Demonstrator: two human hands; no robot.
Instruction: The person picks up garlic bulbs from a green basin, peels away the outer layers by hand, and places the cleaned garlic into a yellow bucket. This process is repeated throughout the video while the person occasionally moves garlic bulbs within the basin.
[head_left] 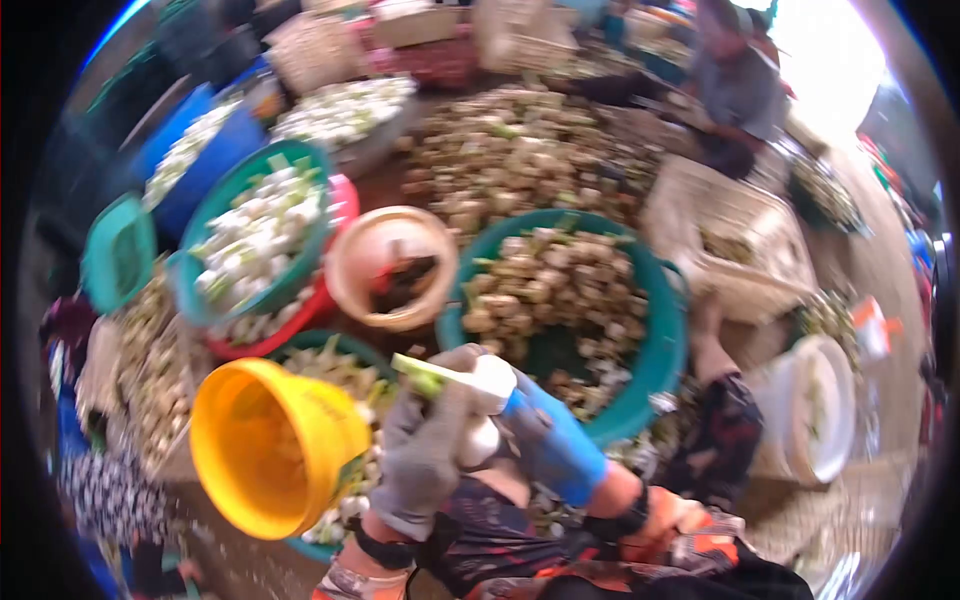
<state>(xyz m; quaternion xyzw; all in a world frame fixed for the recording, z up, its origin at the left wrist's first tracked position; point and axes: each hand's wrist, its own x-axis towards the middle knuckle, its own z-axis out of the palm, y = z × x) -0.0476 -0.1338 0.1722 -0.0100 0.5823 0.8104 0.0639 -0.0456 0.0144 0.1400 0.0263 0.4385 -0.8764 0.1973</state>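
In front of my lap, my left hand [425, 455], in a grey glove, is closed around a white bulb [492, 384] that looks like fresh garlic or onion. Its cut green stem [420, 372] points up and left. A second pale bulb [480, 440] shows below it, against the same hand. My right hand [555, 440], in a blue and grey glove, is curled against the right side of the upper bulb. Its fingertips are partly hidden, and whether it also holds a tool cannot be made out. Just beyond stands a green tub [672, 350] of brownish, unpeeled bulbs [555, 280].
A yellow bucket [215, 450] leans at the left, near a green basin [180, 285] of white bulbs. A peach bucket [345, 265] holds dark scraps. Behind lies a heap of bulbs [520, 140]. A crate [680, 210] and white bucket [785, 410] stand right; another person [735, 90] sits behind.
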